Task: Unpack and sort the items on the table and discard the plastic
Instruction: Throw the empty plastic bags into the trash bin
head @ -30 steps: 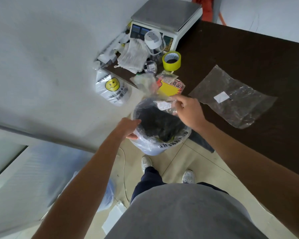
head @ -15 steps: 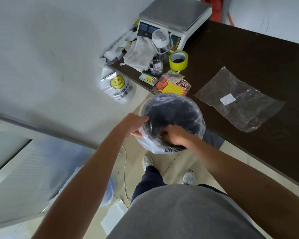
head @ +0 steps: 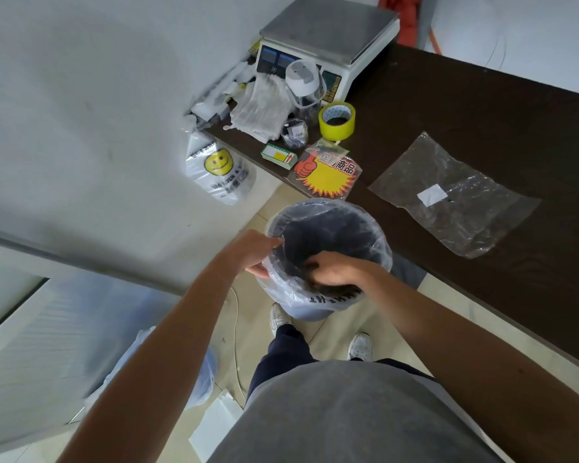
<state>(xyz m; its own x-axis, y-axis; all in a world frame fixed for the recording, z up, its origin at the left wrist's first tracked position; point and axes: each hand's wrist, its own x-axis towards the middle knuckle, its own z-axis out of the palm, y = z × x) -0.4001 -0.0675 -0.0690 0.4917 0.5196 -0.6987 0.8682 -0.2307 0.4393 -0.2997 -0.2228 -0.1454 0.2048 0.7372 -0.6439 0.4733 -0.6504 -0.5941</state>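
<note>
a person stands at the near left edge of a dark table (head: 482, 105), bent over a round bin (head: 378, 243) that sits on the floor just beside that edge. the bin is lined with a thin, cloudy liner (head: 281, 295) folded down over its rim. the left hand (head: 254, 252) grips the liner at the bin's left rim, fingers hooked over the edge and thumb below. the right hand (head: 335, 270) is down inside the bin's mouth by the near rim, fingers curled; i cannot tell whether it holds anything, as the inside is dark.

a flat clear plastic bag (head: 455, 195) with a small white label lies on the table to the right of the bin, well apart from both hands.

at the table's far left corner there is a clutter: a weighing scale (head: 328, 31), a clear jar with a white lid (head: 303, 81), a roll of yellow tape (head: 337, 120), a bundle of white cloth (head: 261, 108), a small green and white packet (head: 278, 156), and a red and yellow starburst sign (head: 328, 175) overhanging the edge. a white bag with a smiley face (head: 219, 172) hangs off the corner on the left.
</note>
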